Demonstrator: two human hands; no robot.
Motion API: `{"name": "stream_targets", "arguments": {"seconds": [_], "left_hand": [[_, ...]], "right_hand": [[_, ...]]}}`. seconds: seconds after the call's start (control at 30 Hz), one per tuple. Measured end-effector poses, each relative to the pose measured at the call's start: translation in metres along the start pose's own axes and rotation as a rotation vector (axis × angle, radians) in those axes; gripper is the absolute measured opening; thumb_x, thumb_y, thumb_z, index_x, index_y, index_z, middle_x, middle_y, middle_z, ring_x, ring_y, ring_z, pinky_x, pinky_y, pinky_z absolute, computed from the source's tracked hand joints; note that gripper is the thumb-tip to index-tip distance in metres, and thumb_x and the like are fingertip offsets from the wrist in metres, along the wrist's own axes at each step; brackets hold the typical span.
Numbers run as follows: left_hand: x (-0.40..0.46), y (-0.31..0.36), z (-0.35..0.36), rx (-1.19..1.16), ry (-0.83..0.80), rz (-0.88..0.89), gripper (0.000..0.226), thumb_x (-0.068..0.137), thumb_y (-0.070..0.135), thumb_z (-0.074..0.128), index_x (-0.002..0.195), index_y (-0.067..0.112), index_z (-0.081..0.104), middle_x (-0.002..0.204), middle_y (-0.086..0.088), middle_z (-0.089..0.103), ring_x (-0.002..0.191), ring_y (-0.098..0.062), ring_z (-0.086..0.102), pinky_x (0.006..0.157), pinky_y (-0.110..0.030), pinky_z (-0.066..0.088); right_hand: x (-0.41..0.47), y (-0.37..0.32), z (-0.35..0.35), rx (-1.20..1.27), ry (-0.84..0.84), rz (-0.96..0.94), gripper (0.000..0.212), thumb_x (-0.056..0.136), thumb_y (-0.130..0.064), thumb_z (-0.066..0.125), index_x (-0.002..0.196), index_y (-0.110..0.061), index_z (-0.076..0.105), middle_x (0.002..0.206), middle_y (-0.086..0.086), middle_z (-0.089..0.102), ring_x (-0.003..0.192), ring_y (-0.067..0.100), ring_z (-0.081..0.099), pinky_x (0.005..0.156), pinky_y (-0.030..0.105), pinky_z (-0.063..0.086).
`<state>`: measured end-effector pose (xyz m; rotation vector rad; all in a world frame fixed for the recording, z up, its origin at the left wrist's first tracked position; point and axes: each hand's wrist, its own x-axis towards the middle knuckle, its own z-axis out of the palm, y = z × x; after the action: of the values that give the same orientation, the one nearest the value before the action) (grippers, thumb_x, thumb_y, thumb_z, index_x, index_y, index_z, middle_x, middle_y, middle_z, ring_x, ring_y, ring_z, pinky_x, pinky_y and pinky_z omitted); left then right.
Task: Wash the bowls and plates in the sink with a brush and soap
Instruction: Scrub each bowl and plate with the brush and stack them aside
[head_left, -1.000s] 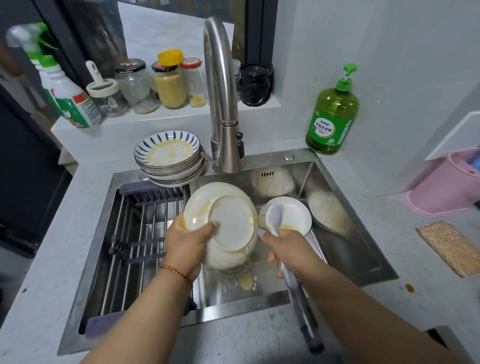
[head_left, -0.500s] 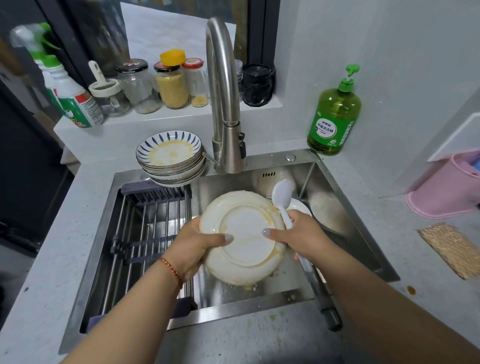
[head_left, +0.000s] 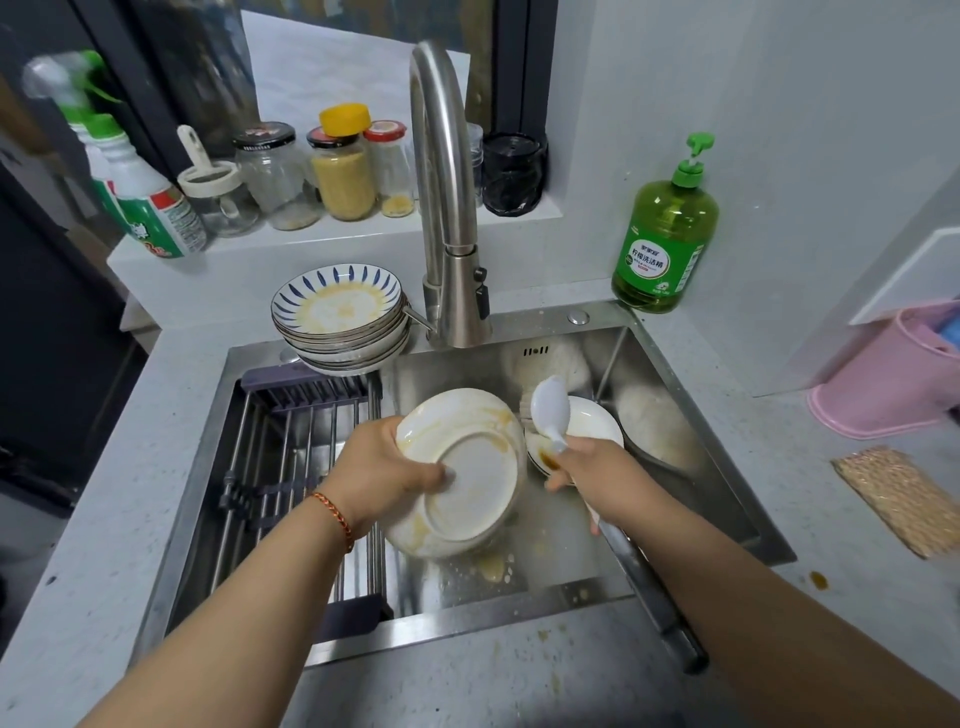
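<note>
Bowls and plates at an early stage of washing: we see a soiled white bowl (head_left: 462, 473) held tilted, underside toward us, above the middle of the sink (head_left: 675, 395); the left hand (head_left: 384, 473) grips its rim, fingers curled over the base; the right hand (head_left: 592, 473) holds a white spoon (head_left: 550, 410) and a long dark handle, its working end hidden, just right of the bowl; yellow sauce streaks the bowl's wall; a smaller white dish (head_left: 592, 421) with a brown smear lies under the spoon at the sink's far right; a stack of blue-striped bowls (head_left: 337, 317), the top one stained, waits at the far left rim; the green soap bottle (head_left: 665, 234) stands far right on the table (head_left: 519, 686); no foam or running water shows under the faucet (head_left: 447, 208); we judge that nearly all washing remains, and the drying rack (head_left: 291, 467) at left holds nothing washed.
</note>
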<state>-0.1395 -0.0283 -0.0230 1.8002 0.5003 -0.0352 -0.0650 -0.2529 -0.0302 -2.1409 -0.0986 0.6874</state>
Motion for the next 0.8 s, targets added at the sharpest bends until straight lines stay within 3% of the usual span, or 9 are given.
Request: {"name": "stream_targets", "arguments": {"seconds": [0.07,0.17,0.33,0.4,0.47,0.53,0.63,0.7,0.8], "left_hand": [[-0.001,-0.002,-0.001,0.001,0.054,0.023,0.030,0.061,-0.007,0.084,0.080,0.009,0.068,0.074,-0.003,0.071,0.063,-0.013,0.065,0.060,-0.027,0.055],[-0.003,-0.004,0.001,0.006,0.051,0.046,0.031,0.061,-0.006,0.085,0.078,0.012,0.068,0.073,-0.002,0.070,0.063,-0.013,0.063,0.061,-0.027,0.055],[-0.005,-0.005,0.015,0.209,0.070,0.118,0.030,0.050,0.013,0.082,0.070,0.025,0.064,0.070,0.007,0.065,0.064,-0.009,0.059,0.059,-0.023,0.049],[-0.004,-0.006,0.019,0.249,0.084,0.125,0.032,0.057,0.004,0.084,0.069,0.025,0.062,0.068,0.007,0.063,0.062,-0.007,0.057,0.055,-0.020,0.047],[-0.002,-0.006,0.021,0.251,0.090,0.130,0.031,0.060,0.002,0.083,0.068,0.023,0.062,0.065,0.008,0.062,0.059,-0.005,0.055,0.052,-0.017,0.043],[-0.001,-0.007,0.022,0.246,0.071,0.133,0.029,0.059,0.006,0.084,0.064,0.024,0.062,0.060,0.010,0.061,0.057,-0.005,0.052,0.052,-0.016,0.041],[-0.003,-0.009,0.024,0.221,0.049,0.130,0.018,0.049,0.023,0.074,0.060,0.023,0.060,0.056,0.009,0.060,0.057,-0.005,0.051,0.052,-0.019,0.041],[-0.004,-0.010,0.022,0.209,0.050,0.142,0.022,0.046,0.022,0.073,0.064,0.024,0.061,0.059,0.009,0.061,0.058,-0.007,0.053,0.054,-0.021,0.041],[-0.006,-0.010,0.015,0.223,0.083,0.137,0.031,0.051,0.012,0.081,0.070,0.027,0.062,0.068,0.010,0.065,0.064,-0.008,0.059,0.053,-0.017,0.043]], "right_hand": [[-0.006,0.005,0.005,0.086,-0.071,0.084,0.041,0.103,-0.027,0.039,0.141,-0.013,0.042,0.075,0.006,0.068,0.028,0.008,0.045,0.029,0.015,0.033],[-0.014,0.010,0.013,0.130,-0.129,0.119,0.047,0.104,-0.023,0.036,0.148,-0.013,0.028,0.062,0.008,0.064,0.025,0.010,0.044,0.030,0.015,0.033],[-0.018,-0.017,0.015,0.092,-0.087,0.002,0.044,0.101,-0.024,0.039,0.145,-0.024,0.037,0.057,0.000,0.047,0.032,0.008,0.043,0.035,0.020,0.036],[-0.028,-0.035,0.020,-0.140,-0.105,-0.142,0.048,0.100,-0.025,0.038,0.148,-0.026,0.032,0.064,-0.003,0.046,0.056,0.014,0.052,0.052,0.030,0.046],[-0.040,-0.045,0.028,-0.357,-0.131,-0.218,0.050,0.100,-0.032,0.036,0.149,-0.030,0.025,0.083,0.004,0.055,0.078,0.022,0.054,0.071,0.033,0.045],[-0.052,-0.049,0.038,-0.487,-0.162,-0.251,0.052,0.100,-0.038,0.034,0.149,-0.034,0.019,0.111,0.009,0.059,0.096,0.027,0.057,0.081,0.033,0.044],[-0.061,-0.055,0.045,-0.561,-0.186,-0.265,0.052,0.101,-0.038,0.033,0.150,-0.033,0.015,0.123,0.010,0.056,0.108,0.030,0.056,0.088,0.034,0.046],[-0.052,-0.056,0.038,-0.543,-0.156,-0.215,0.051,0.101,-0.035,0.034,0.150,-0.030,0.020,0.123,0.011,0.057,0.107,0.030,0.057,0.086,0.034,0.046],[-0.030,-0.050,0.023,-0.429,-0.082,-0.103,0.039,0.100,-0.022,0.034,0.136,-0.008,0.042,0.094,0.010,0.057,0.072,0.022,0.055,0.059,0.029,0.042]]}}
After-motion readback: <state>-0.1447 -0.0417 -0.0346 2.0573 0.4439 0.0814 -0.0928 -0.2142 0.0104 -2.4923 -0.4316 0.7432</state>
